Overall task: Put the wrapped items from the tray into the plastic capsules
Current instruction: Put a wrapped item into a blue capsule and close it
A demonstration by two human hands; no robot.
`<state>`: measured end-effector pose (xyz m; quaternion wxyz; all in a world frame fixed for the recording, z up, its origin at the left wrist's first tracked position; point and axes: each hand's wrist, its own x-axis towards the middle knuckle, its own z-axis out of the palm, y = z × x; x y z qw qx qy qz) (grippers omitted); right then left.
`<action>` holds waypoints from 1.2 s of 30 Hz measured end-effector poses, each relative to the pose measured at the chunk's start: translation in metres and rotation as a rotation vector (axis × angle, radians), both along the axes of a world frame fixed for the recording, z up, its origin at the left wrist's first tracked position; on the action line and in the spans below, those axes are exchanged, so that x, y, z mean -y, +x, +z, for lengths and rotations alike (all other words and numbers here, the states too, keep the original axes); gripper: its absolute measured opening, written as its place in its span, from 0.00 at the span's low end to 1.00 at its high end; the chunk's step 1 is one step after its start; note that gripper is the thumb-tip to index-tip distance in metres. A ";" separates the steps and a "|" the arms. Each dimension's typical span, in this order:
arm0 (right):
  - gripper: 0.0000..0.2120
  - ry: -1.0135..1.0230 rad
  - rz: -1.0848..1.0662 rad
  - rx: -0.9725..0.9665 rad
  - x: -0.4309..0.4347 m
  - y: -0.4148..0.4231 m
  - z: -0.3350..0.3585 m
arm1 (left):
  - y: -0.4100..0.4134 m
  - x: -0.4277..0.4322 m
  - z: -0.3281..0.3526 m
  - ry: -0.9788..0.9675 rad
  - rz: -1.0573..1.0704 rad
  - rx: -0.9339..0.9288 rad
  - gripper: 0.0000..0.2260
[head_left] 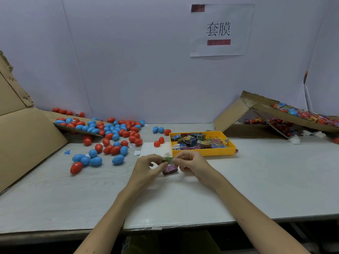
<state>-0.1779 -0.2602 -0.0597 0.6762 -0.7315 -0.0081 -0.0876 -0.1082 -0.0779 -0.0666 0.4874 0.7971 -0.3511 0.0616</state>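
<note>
One green wrapped item pinched by left hand, right hand; one purple packet below.

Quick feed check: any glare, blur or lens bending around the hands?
Head view: soft even light, no glare on the table; head view: faint shadows under the left hand and right hand; head view: print on the green wrapped item too soft to read; head view: wall seams tilt from the wide-angle lens.
</note>
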 end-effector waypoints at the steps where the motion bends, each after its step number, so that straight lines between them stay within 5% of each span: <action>1: 0.03 -0.030 0.006 -0.002 -0.001 0.000 0.001 | -0.001 0.000 0.002 -0.019 -0.009 -0.020 0.04; 9: 0.02 -0.133 0.024 -0.009 -0.006 -0.001 0.002 | -0.005 0.001 0.006 -0.088 -0.069 -0.155 0.06; 31: 0.03 -0.108 -0.116 0.047 -0.002 0.002 0.000 | -0.006 0.003 0.003 -0.023 0.039 -0.060 0.06; 36: 0.03 -0.128 -0.007 0.010 -0.003 0.001 0.000 | -0.006 0.004 0.001 0.020 0.042 -0.042 0.04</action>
